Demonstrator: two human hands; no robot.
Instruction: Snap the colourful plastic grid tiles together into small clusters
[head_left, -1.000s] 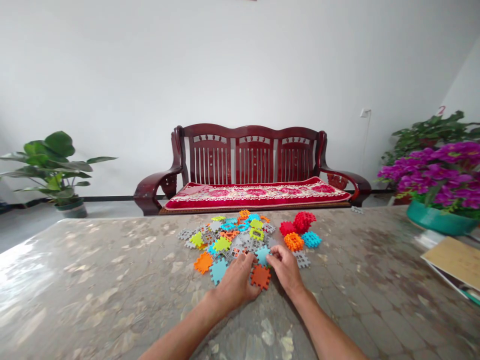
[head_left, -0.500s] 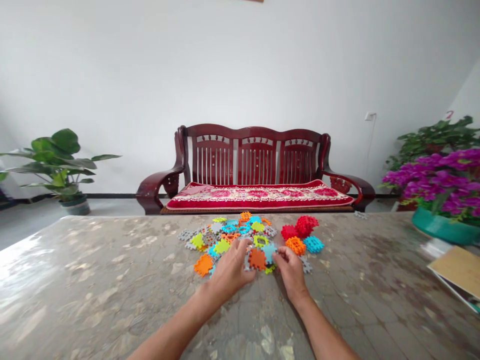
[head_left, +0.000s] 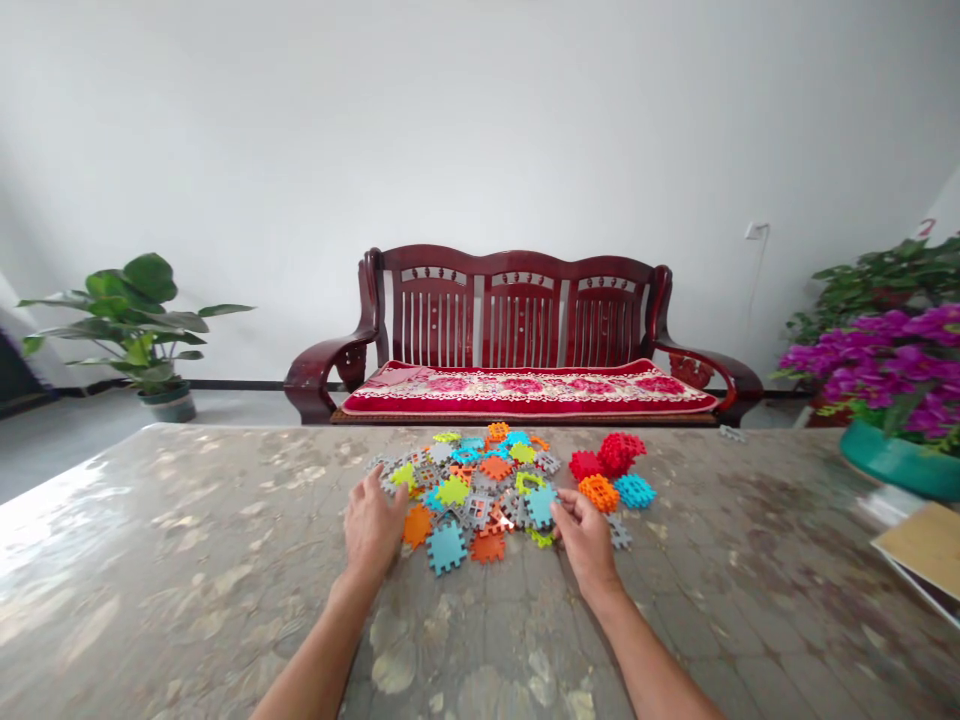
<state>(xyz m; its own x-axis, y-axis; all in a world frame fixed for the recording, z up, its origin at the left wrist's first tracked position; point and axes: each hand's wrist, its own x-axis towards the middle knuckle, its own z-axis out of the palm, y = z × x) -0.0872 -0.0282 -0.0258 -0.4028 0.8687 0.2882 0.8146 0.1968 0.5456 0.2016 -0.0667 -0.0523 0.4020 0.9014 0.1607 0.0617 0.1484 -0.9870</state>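
A pile of toothed plastic building tiles [head_left: 491, 487] in orange, blue, green and grey lies in the middle of the table. My left hand [head_left: 373, 525] is at the pile's left edge, fingers apart, near a green tile [head_left: 403, 476] and an orange tile [head_left: 417, 526]. On the other side, my right hand [head_left: 589, 540] pinches the edge of a light blue tile [head_left: 540, 507] between thumb and fingers. Another blue tile [head_left: 446, 548] lies flat at the front of the pile, beside an orange-red one [head_left: 487, 547].
Right of the pile sit joined red pieces [head_left: 619, 454], an orange block [head_left: 599, 493] and a blue block [head_left: 635, 491]. A flowerpot [head_left: 896, 460] and a cardboard-coloured pad [head_left: 921, 560] stand at the table's right. Beyond the table [head_left: 247, 580] is a wooden bench [head_left: 521, 320].
My left hand has moved left from the pile's front to its left edge, uncovering a blue tile and other pieces. My right hand stays at the light blue tile. The view has shifted slightly.
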